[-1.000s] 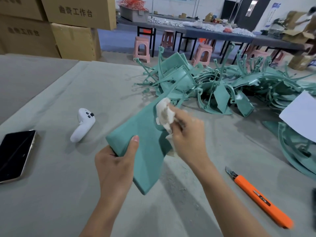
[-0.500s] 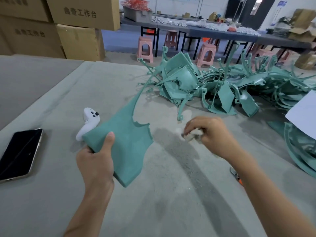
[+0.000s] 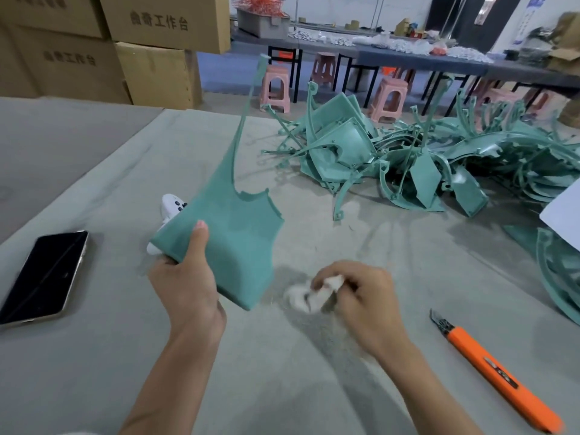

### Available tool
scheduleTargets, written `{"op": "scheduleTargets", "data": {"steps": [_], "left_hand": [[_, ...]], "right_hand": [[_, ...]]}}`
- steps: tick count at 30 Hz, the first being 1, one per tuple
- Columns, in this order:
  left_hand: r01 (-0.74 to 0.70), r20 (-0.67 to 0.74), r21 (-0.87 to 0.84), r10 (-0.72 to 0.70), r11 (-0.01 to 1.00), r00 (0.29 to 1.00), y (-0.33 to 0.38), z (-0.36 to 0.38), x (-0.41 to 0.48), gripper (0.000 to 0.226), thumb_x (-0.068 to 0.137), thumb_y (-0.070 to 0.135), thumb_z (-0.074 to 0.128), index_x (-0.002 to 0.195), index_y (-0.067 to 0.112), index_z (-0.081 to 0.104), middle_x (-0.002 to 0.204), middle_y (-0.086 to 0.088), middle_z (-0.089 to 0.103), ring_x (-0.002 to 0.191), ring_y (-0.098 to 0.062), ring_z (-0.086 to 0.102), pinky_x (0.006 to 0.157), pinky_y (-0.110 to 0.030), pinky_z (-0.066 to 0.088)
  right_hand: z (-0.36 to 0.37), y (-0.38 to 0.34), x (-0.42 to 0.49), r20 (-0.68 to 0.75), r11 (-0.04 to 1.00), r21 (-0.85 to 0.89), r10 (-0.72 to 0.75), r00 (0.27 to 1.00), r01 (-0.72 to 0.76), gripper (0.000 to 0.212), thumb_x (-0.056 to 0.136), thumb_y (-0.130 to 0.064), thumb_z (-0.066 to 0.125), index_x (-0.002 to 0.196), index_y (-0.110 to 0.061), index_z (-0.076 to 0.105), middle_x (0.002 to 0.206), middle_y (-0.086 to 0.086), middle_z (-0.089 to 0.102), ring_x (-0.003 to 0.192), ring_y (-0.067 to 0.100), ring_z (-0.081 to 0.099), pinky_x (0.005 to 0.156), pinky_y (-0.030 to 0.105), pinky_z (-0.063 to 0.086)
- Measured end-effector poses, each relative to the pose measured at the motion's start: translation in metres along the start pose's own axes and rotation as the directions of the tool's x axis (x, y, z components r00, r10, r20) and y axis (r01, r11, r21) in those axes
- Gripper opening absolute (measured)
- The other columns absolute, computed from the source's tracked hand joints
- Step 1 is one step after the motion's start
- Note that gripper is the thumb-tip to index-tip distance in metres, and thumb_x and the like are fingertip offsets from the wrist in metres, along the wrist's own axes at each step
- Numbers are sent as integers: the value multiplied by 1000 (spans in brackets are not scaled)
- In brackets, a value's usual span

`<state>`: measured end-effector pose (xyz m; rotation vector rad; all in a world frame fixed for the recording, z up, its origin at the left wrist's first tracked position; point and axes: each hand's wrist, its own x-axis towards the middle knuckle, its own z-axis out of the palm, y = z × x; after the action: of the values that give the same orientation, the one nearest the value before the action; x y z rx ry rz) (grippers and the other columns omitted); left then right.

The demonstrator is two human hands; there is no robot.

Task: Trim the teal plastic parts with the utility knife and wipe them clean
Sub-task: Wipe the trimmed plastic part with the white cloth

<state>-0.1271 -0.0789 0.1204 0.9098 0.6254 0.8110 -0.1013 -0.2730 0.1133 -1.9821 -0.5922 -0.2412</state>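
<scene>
The teal part [image 3: 232, 240] is being held up off the table [image 3: 282, 387] at the middle of the view. It is a flat panel with a thin stem rising toward twelve o'clock and a jagged, notched edge facing two o'clock. The left hand [image 3: 185, 284] is gripping its lower left corner, thumb lying across the face. At four o'clock of the panel, the right hand [image 3: 361, 296] is pinching a crumpled white rag [image 3: 301, 296] low over the table, apart from the part.

This is looking like the wiping stage. To do it well, the left hand should be bracing the panel from behind while the rag is running along the face, moving away from the notches so that it is not snagging on them.

The utility knife [image 3: 496, 372] is lying at four o'clock of the right hand, its blade tip seemingly out and pointing back toward that hand. A white controller [image 3: 171, 207] is sitting just behind the panel's left corner and a phone [image 3: 44, 277] is lying at nine o'clock. The pile of teal parts [image 3: 408, 158] is crowding one to three o'clock. Bare table is showing between the pile and the hands, and toward six o'clock.
</scene>
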Motion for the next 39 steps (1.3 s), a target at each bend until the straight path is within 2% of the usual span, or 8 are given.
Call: {"op": "scheduleTargets", "data": {"steps": [8,16,20,23,26,32,36,39], "left_hand": [[3,-30,-165,-8,986,1000,-10,28,-28,34,88,13,69,62,34,76,75,13,74,70,-4,71,55,-18,53],[24,-149,-252,-63,968,987,-3,28,-11,6,88,17,68,86,23,70,77,17,74,73,-1,70,58,-16,51],[157,-97,-230,-183,961,978,-8,34,-23,9,90,16,66,83,22,67,74,16,73,71,-4,70,56,-18,52],[504,163,-232,-477,832,863,-8,31,-29,32,92,32,62,112,8,66,106,-6,70,90,-25,68,68,-32,58],[468,120,-229,-453,853,884,-5,24,-21,31,92,25,63,119,9,64,110,-5,72,89,-16,71,72,-27,59],[541,258,-194,-490,818,833,1,12,-18,12,93,18,59,99,15,68,82,0,76,66,-13,72,48,-24,54],[466,272,-10,-446,885,853,-12,18,-36,19,85,26,69,98,12,71,91,-7,76,74,-22,73,61,-37,60],[332,197,10,-327,943,924,-17,14,-33,8,83,20,73,81,13,77,87,-4,76,73,-18,74,55,-29,57]], "right_hand": [[34,-35,12,-160,969,245,70,985,-29,58,83,15,47,125,-20,67,130,-8,64,100,-7,63,86,13,48],[-1,-23,-7,164,893,427,73,984,-138,41,61,7,43,57,-20,74,67,6,74,68,21,70,66,30,51],[12,-29,-7,-132,968,170,-165,977,186,51,73,13,41,96,-14,78,108,-1,75,106,12,68,88,33,54],[29,-25,-12,12,853,-68,-518,855,517,46,101,1,27,116,-2,71,131,8,63,127,22,56,109,42,44],[17,-6,-7,42,790,-188,-587,808,584,45,101,5,27,120,-1,67,132,11,61,127,26,57,111,45,42],[2,-1,4,-393,994,112,51,918,-7,65,77,31,49,107,-19,76,120,-1,71,115,10,65,96,32,54],[15,-23,2,126,495,797,424,897,-346,51,79,18,50,92,-19,81,99,10,77,87,22,74,71,33,60],[-2,-16,-2,422,144,831,466,778,-537,37,61,8,51,81,-5,79,87,19,74,72,28,74,64,38,62]]}}
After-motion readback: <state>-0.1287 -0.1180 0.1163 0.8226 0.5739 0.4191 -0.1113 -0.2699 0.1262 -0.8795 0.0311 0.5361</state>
